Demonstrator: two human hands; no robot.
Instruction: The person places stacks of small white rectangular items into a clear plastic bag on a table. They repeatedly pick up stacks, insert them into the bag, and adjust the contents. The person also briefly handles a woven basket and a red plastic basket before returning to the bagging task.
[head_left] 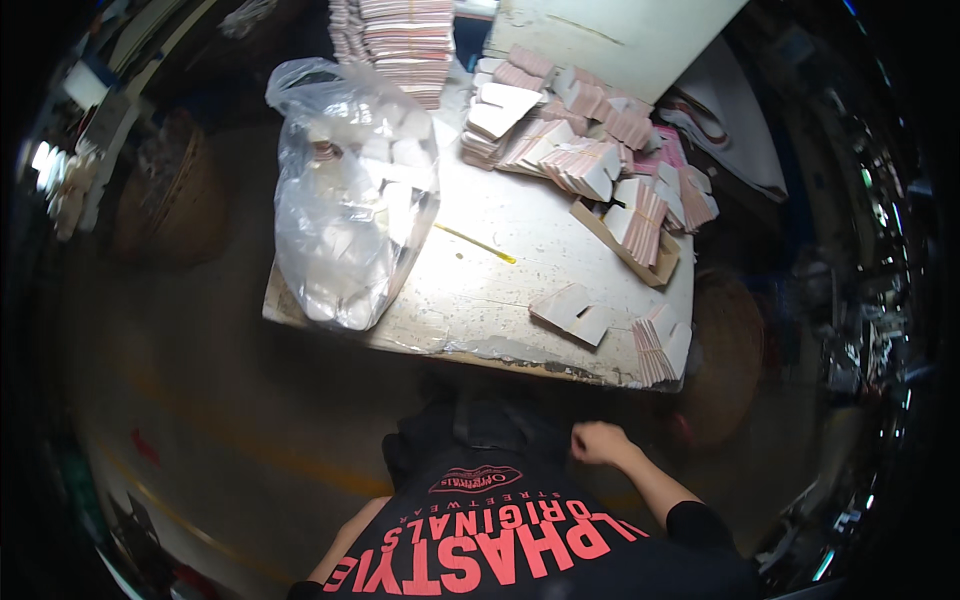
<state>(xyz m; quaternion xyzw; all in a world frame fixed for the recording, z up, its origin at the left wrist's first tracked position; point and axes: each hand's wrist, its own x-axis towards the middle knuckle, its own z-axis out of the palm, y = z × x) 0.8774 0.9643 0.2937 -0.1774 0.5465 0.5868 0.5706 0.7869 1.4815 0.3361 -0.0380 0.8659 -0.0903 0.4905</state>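
My right hand [600, 441] is curled into a fist below the near edge of the table [480, 300], close to my waist, with nothing visible in it. It touches or nearly touches my black shirt [500, 540] with red print. Only part of my left arm [345, 545] shows at the lower edge, and its hand is hidden. Nearest on the table are a folded white card piece [572, 312] and a small stack of pink-edged cards [660, 350] at the near right corner.
A clear plastic bag [350, 190] full of white pieces lies on the table's left side. Several stacks of pink and white cards [590, 150] crowd the far right, some in a cardboard tray [640, 255]. A thin yellow stick [475, 243] lies mid-table. Woven baskets [165, 190] stand on the floor.
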